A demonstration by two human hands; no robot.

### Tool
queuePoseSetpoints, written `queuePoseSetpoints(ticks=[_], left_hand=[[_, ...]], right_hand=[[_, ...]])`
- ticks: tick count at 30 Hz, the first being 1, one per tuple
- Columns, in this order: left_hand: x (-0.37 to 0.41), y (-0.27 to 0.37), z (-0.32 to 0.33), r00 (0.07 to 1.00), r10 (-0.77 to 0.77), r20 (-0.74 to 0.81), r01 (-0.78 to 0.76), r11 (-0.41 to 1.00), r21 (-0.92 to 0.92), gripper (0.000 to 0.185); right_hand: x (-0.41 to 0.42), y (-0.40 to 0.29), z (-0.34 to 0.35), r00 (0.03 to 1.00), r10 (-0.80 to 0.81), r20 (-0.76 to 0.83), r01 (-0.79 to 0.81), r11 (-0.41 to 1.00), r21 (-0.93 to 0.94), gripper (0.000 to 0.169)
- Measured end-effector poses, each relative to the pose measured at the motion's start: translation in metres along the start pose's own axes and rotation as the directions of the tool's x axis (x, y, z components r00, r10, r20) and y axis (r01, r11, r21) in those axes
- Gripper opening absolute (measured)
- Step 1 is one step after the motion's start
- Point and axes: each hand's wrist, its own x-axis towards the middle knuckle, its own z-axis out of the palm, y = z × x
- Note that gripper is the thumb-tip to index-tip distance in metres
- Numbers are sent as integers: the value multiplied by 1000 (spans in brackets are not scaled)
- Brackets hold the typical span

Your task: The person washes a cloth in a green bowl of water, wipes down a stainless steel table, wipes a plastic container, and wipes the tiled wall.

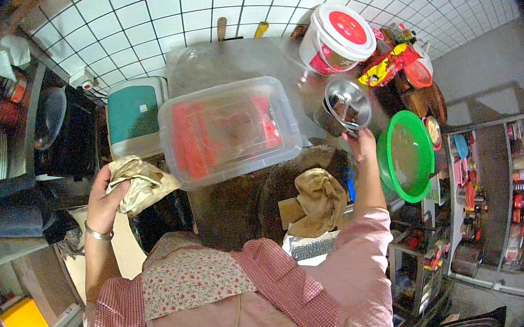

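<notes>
My left hand (108,196) grips a crumpled, stained cream cloth (142,185) off the left corner of a clear plastic storage box (229,130). Through the closed lid of that box, red items show. On the right, my right hand (361,145) holds the near edge of a shiny metal bowl (353,103); my fingers are partly hidden by it. Something dark shows within the bowl, possibly a reflection. Close to my right forearm stands a green plastic basin (407,155) with cloudy liquid in it.
A white lidded bucket (337,39) stands by the tiled wall, beside red and yellow packets (390,65). Left of the box is a green-topped container (133,113). Nearer me lie a brown cloth (320,200) and a blue-handled tool (349,184). Shelves (488,204) stand at the right.
</notes>
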Motion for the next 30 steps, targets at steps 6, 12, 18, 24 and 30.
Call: queuePoseSetpoints(ticks=[6, 12, 18, 24, 30], left_hand=[[20, 25, 41, 992, 22, 122, -4, 988, -151, 40], [40, 28, 68, 990, 103, 98, -66, 945, -320, 45], [79, 38, 102, 980, 186, 71, -148, 918, -368, 48], [117, 46, 127, 908, 384, 166, -286, 858, -426, 60], [141, -1, 106, 935, 297, 194, -278, 273, 921, 81]], right_hand=[[49, 57, -58, 995, -87, 39, 93, 970, -226, 21], [37, 17, -35, 962, -139, -237, -99, 630, -770, 24], [-108, -56, 226, 716, -415, 562, 651, 687, -322, 67], [-120, -21, 361, 239, -575, 783, 918, 397, 11, 58], [48, -64, 415, 687, -642, 340, 691, 723, -32, 41]])
